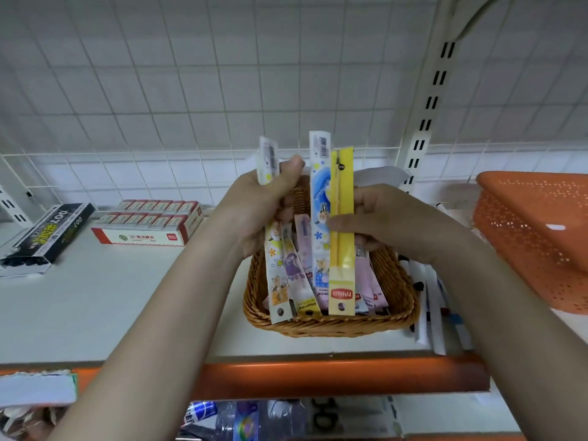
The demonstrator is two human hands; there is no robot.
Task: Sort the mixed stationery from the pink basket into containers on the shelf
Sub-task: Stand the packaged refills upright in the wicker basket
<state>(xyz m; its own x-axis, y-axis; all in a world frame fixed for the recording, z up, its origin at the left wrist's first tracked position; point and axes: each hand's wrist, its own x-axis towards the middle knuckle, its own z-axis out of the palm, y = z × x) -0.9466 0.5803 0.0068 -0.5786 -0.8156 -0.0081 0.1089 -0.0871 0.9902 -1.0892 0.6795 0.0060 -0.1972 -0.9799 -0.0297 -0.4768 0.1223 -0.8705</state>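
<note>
- The left hand (pixel 261 205) is curled round a bundle of long, narrow cartoon-printed stationery packets (pixel 283 265), thumb pressed on the top of one with a barcode; the packets fan downward from the palm, and their lower ends overlap the near rim of the basket in this view.
- The right hand (pixel 381 224) pinches two upright packets side by side: a long blue-and-white cartoon packet (pixel 319 198) and a long yellow packet with a red label near its foot (pixel 342 237). The thumb lies across the front of the yellow one, the fingers curl behind.
- Both hands hold their packets over a brown woven wicker basket (pixel 394 281) standing on the white shelf with an orange front edge (pixel 127 313).
- Inside the wicker basket lie more flat packets, pale pink ones (pixel 369 281) among them.
- Just right of the wicker basket, several white marker-like pens (pixel 432 313) lie loose on the shelf.
- Further right stands an orange perforated plastic basket (pixel 534 237), near the pens; whether it touches them I cannot tell.
- To the left, well apart from the wicker basket, sits a red-and-white carton of small boxed items (pixel 149 224), and beyond it a black box with yellow print (pixel 47 233).
- Behind the shelf rises a white wire grid panel (pixel 191 74) against white tiles.
</note>
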